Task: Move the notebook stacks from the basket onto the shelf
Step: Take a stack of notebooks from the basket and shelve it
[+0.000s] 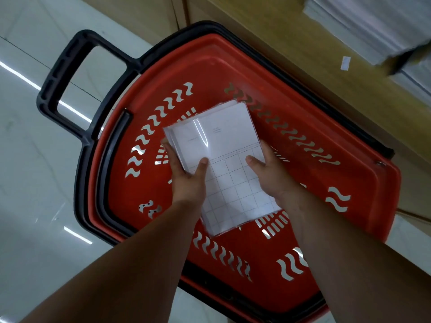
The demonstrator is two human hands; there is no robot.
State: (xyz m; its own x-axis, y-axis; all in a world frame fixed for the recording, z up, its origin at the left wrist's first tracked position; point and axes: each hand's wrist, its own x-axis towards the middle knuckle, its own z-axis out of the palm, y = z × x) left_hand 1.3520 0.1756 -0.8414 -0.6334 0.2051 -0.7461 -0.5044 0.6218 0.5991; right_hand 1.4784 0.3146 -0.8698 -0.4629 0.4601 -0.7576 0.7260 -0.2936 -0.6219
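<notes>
Pick-up step: my left hand [186, 180] and right hand [270, 173], fingers curled round its 2 side edges, grip 1 notebook stack [224, 145] at mid-basket [210, 73]; next move, I judge, needs a level lift past the basket's far rim onto the shelf [291, 50].

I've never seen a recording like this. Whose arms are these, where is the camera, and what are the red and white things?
No machine here: a person wears a camera on the head, looking down at their own arms. The left hand and right hand grip a glossy stack of white notebooks, thumbs on top, above a red shopping basket with a black handle, standing on a tiled floor. At upper right is a wooden shelf holding more white stacks.
</notes>
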